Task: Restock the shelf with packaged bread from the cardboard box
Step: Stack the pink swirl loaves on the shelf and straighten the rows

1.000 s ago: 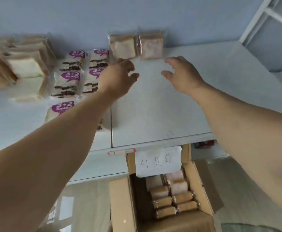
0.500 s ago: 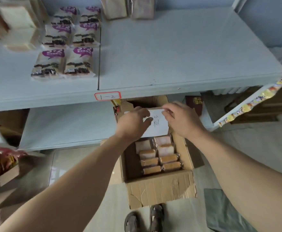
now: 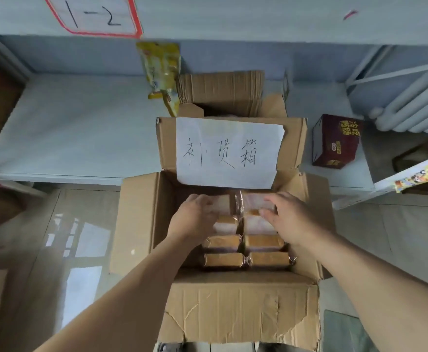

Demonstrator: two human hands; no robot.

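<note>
An open cardboard box (image 3: 233,308) stands on the floor below me, with a handwritten paper sign (image 3: 229,151) on its far flap. Several wrapped bread packs (image 3: 223,259) stand in two rows inside it. My left hand (image 3: 195,219) curls round the far pack of the left row (image 3: 224,203). On the far pack of the right row (image 3: 254,201), my right hand (image 3: 291,219) pinches with fingers on top and thumb below. The pale blue lower shelf (image 3: 81,128) lies just beyond the box.
The upper shelf's front edge carries a red-framed tag (image 3: 93,16) reading 1-2. A yellow snack bag (image 3: 161,69) hangs under it. Another cardboard box (image 3: 220,90) sits behind the first. A dark red carton (image 3: 334,141) stands on the lower shelf, right, beside a radiator (image 3: 416,105).
Both hands came down from the upper shelf, past the box's paper sign, into the box and now hold the far bread packs. My view dropped and moved closer.
</note>
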